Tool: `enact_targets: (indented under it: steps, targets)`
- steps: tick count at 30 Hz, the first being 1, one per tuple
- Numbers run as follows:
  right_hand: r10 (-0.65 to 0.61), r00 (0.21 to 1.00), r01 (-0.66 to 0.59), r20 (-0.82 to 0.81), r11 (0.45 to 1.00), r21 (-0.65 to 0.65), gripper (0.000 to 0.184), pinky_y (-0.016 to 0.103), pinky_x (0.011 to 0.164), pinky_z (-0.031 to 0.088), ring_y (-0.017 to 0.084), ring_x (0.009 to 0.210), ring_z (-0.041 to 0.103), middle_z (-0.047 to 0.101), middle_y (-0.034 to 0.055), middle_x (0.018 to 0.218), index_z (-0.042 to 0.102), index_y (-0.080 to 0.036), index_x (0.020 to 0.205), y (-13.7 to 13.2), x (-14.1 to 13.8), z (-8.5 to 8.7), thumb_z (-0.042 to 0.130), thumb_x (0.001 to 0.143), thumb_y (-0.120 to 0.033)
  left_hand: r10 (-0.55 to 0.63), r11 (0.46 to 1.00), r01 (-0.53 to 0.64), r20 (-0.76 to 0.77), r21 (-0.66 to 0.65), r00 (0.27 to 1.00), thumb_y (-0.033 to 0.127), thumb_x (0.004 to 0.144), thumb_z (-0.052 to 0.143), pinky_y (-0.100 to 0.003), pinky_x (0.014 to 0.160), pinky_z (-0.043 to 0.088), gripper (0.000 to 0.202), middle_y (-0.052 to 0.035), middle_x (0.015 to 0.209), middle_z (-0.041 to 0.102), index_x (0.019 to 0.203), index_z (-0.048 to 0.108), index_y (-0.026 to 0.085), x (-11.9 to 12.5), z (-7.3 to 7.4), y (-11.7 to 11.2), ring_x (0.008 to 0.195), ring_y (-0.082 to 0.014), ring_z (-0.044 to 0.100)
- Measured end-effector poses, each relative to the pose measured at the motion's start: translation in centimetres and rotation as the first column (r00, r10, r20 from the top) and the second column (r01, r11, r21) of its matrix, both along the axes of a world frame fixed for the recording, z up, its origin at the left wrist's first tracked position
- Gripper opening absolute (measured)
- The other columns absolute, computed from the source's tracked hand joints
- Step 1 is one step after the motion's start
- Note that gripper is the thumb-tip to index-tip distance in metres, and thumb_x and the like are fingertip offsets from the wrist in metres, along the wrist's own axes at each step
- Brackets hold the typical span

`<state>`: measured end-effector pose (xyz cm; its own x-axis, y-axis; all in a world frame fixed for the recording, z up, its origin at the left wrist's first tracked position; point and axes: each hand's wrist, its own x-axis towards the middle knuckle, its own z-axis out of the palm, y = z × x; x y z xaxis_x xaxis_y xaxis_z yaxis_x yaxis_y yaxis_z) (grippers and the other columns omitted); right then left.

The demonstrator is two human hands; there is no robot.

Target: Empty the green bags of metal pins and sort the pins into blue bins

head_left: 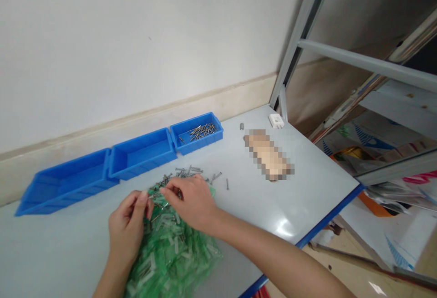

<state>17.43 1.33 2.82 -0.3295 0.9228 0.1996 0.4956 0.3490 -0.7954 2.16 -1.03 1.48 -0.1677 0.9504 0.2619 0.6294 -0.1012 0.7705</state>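
My left hand (129, 218) is closed, thumb against fingers, pinching a small metal screw (152, 195) over the mouth of a green plastic bag (174, 261). Close beside it, my right hand (193, 200) is curled with thumb and finger together; what its fingertips hold, if anything, is hidden. The see-through bag lies on the table, full of screws and small whitish pieces. Beyond my fingers, a loose pile of screws (186, 171) spreads on the table, partly covered by my right hand. One single screw (227, 184) lies apart, to the right.
Three blue bins stand along the wall: a left bin (51, 204), a middle bin (146, 160) and a right bin (201, 146) with several screws inside. A blurred tan object (269, 154), a small grey cylinder (241, 126) and a white plug adapter (276, 120) lie right. A metal frame (365, 61) rises beyond.
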Motion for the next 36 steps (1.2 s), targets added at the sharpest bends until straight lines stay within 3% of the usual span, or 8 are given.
enact_targets:
  steps: [4, 10, 16, 20, 25, 31, 36]
  targets:
    - [0.01, 1.0, -0.01, -0.01, 1.0, -0.005, 0.026, 0.025, 0.073, 0.032, 0.01, 0.064, 0.056, 0.066, -0.004, 0.07, 0.061, -0.02, 0.073, 0.26, -0.08, -0.36, 0.049, 0.091, -0.035, 0.005, 1.0, -0.005, 0.006, 0.019, 1.0, 0.044, 0.086, 0.044, -0.025, 0.049, 0.034, 0.042, 0.0038, 0.046, 0.044, 0.051, 0.042, 0.02, 0.04, 0.03, -0.08, 0.046, -0.0109, 0.041]
    - [0.01, 0.998, -0.011, -0.067, 1.0, -0.022, 0.017, 0.024, 0.076, 0.033, 0.009, 0.068, 0.057, 0.069, -0.0038, 0.081, 0.063, -0.021, 0.086, 0.63, -0.05, -0.68, 0.052, 0.09, -0.033, 0.041, 0.999, -0.041, 0.113, -0.002, 0.993, 0.044, 0.081, 0.052, -0.024, 0.045, 0.034, 0.025, 0.0073, 0.043, 0.045, 0.076, 0.053, 0.02, 0.22, 0.06, 0.05, 0.042, -0.0116, 0.042]
    - [0.043, 0.999, -0.042, -0.033, 0.999, 0.012, 0.027, 0.023, 0.07, 0.031, 0.009, 0.062, 0.052, 0.062, -0.0055, 0.065, 0.062, -0.019, 0.072, 0.55, 0.09, -0.5, 0.05, 0.09, -0.035, 0.026, 1.0, -0.026, -0.006, 0.009, 1.0, 0.044, 0.085, 0.045, -0.024, 0.048, 0.034, 0.043, 0.0038, 0.046, 0.044, 0.05, 0.041, 0.019, -0.06, 0.12, -0.12, 0.046, -0.0103, 0.04]
    - [0.065, 0.996, -0.065, -0.058, 0.998, 0.0, 0.026, 0.022, 0.066, 0.031, 0.008, 0.057, 0.048, 0.059, -0.0063, 0.062, 0.062, -0.019, 0.072, 0.55, 0.1, -0.49, 0.051, 0.09, -0.034, 0.041, 0.999, -0.041, 0.022, 0.013, 0.999, 0.042, 0.084, 0.046, -0.024, 0.049, 0.035, 0.039, 0.004, 0.045, 0.045, 0.053, 0.044, 0.019, -0.03, 0.08, -0.07, 0.045, -0.0105, 0.041]
    - [0.054, 0.993, -0.057, -0.107, 0.998, -0.025, 0.019, 0.02, 0.063, 0.031, 0.007, 0.057, 0.048, 0.061, -0.0059, 0.065, 0.065, -0.02, 0.08, 0.76, 0.09, -0.59, 0.056, 0.087, -0.035, 0.046, 0.999, -0.047, 0.136, 0.001, 0.99, 0.042, 0.08, 0.053, -0.024, 0.045, 0.034, 0.024, 0.0067, 0.044, 0.046, 0.077, 0.054, 0.019, 0.08, 0.07, 0.08, 0.042, -0.0114, 0.042]
    - [0.061, 0.994, -0.061, -0.093, 0.998, 0.005, 0.024, 0.02, 0.063, 0.031, 0.007, 0.057, 0.048, 0.059, -0.0057, 0.063, 0.063, -0.019, 0.073, 0.68, 0.17, -0.52, 0.053, 0.088, -0.033, 0.033, 0.999, -0.033, -0.017, 0.002, 0.999, 0.045, 0.084, 0.045, -0.024, 0.048, 0.033, 0.044, 0.0038, 0.045, 0.042, 0.049, 0.041, 0.019, -0.1, 0.2, -0.19, 0.045, -0.0106, 0.04]
    - [0.058, 0.994, -0.058, -0.093, 0.998, -0.005, 0.023, 0.021, 0.062, 0.03, 0.008, 0.056, 0.046, 0.058, -0.0057, 0.062, 0.063, -0.019, 0.074, 0.65, 0.11, -0.54, 0.053, 0.088, -0.033, 0.047, 0.999, -0.047, 0.003, 0.0, 0.999, 0.047, 0.084, 0.046, -0.024, 0.047, 0.032, 0.041, 0.0046, 0.044, 0.043, 0.053, 0.044, 0.02, 0.02, 0.1, -0.13, 0.043, -0.0108, 0.039]
